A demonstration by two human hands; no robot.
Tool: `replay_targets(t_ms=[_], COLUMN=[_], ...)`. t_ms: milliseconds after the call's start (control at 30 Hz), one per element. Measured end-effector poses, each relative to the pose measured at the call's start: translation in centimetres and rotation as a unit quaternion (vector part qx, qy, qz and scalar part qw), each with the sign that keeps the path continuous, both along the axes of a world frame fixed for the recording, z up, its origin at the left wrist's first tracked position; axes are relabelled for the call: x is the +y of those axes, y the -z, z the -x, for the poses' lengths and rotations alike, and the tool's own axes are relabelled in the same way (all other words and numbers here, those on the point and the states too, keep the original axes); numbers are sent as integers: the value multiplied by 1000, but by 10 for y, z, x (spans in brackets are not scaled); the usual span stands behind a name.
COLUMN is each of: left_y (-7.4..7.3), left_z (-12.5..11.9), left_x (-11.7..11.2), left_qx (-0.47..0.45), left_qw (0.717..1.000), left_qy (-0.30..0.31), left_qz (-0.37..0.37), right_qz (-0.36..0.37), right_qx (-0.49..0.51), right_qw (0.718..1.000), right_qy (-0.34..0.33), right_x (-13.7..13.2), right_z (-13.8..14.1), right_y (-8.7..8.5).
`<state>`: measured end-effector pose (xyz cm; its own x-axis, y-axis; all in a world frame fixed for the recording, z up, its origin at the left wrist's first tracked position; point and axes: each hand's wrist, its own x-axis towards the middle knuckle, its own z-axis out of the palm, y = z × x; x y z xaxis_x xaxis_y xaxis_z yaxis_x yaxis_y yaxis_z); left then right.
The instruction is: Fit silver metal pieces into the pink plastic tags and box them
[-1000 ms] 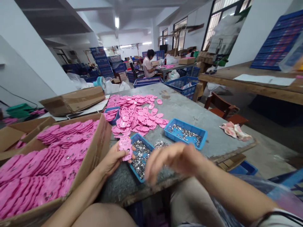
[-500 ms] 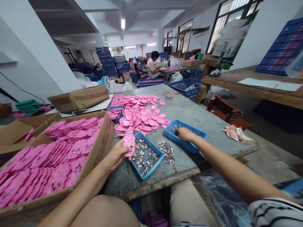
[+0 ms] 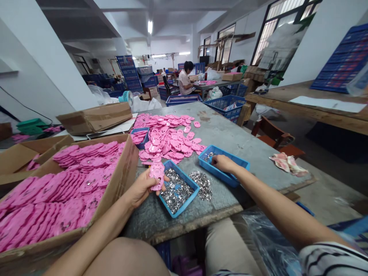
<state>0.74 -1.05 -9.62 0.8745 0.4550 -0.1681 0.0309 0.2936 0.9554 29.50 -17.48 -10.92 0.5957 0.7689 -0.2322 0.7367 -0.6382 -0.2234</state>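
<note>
My left hand (image 3: 141,188) is closed round a pink plastic piece (image 3: 156,174), held upright at the near-left corner of a blue tray of small silver metal parts (image 3: 178,188). Far to the right, my right hand (image 3: 223,163) reaches into a second blue tray (image 3: 224,165) that also holds metal parts; its fingers are curled down among them, and what they hold is hidden. A loose heap of metal parts (image 3: 202,184) lies on the grey table (image 3: 230,134) between the two trays. A pile of pink pieces (image 3: 168,138) covers the table behind.
A cardboard box full of pink pieces (image 3: 66,184) stands at my left, a flat carton (image 3: 94,119) behind it. A small blue tray (image 3: 140,136) holds more pink pieces. A cloth (image 3: 286,161) lies at the table's right edge. A seated person (image 3: 184,78) works at a far table.
My right hand swept from in front of the near tray out to the right-hand tray and now rests inside it. My left hand keeps the pink piece almost still.
</note>
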Motion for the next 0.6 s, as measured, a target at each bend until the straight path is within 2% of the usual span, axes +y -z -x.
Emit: replay_targets(t_ms=[267,467,533,600], left_y=[1,1,0,0], left_z=[-2,-6,-6,-6], left_x=[-2,-5,-5,-6], left_qx=[-6,-10,-10,-18], left_qw=[1000,999,999,999], left_qy=[-11,-24,-23,-24], left_qz=[5,21,24,24], right_qz=[-72,-116,-166,-257], right_qx=[-15,23,89,213], right_qw=[996,990,979,940], right_qy=[57,75,73,62], right_x=[1,-5,-2,7], right_z=[-7,-12,-4,12], right_y=[-4,-18,-23,-25])
